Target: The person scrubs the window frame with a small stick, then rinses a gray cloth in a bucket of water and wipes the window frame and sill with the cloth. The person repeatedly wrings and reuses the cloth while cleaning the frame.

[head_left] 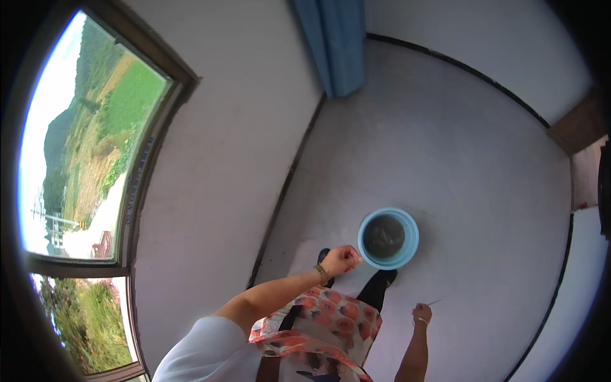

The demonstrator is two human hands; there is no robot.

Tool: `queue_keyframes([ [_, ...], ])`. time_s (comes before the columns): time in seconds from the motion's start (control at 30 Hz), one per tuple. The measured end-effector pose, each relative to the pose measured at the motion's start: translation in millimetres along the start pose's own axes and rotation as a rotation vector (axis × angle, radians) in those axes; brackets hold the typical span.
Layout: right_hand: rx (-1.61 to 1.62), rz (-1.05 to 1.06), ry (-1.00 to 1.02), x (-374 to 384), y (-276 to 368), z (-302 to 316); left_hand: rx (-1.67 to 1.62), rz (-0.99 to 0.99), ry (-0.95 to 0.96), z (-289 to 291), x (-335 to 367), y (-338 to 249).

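Note:
A round light-blue basin [412,240] stands on the floor in front of my feet, with dark, murky water [384,237] in it. My left hand [341,260] is beside the basin's near left rim, its fingers curled together; whatever they may pinch is too small to make out. Off to the right and nearer to me, my right hand [422,312] is closed around a thin, pointed, stick-like thing [434,302] whose kind I cannot tell. I wear an apron with an orange-red fruit print [340,315].
Grey floor [433,153] spreads around the basin. To the left is a pale wall [216,159] with a brown-framed window [162,102]. A blue curtain [340,51] hangs at the far wall. A brown wooden piece [578,124] stands at the right. One dark shoe [387,276] is close to the basin.

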State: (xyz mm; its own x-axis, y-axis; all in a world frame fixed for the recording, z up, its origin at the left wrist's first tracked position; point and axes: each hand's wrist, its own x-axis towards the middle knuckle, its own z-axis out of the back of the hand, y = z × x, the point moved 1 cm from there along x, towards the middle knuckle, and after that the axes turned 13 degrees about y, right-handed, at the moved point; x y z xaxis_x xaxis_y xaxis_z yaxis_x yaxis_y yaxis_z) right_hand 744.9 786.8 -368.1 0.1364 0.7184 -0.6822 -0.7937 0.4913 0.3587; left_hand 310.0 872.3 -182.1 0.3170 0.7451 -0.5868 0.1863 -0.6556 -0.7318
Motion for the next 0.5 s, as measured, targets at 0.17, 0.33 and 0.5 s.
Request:
queue_keyframes([
  [0.17,-0.357,-0.061,0.138,82.5,31.3,40.0,0.081,0.142,-0.218,0.3,50.2,50.3],
  [0.33,-0.464,-0.002,0.258,204.2,22.5,18.0,-0.222,0.072,-0.411,-9.4,154.0,148.0],
  [0.5,-0.531,0.161,0.203,284.7,-7.3,-10.5,-0.537,0.251,-0.488,-18.2,247.9,223.2],
])
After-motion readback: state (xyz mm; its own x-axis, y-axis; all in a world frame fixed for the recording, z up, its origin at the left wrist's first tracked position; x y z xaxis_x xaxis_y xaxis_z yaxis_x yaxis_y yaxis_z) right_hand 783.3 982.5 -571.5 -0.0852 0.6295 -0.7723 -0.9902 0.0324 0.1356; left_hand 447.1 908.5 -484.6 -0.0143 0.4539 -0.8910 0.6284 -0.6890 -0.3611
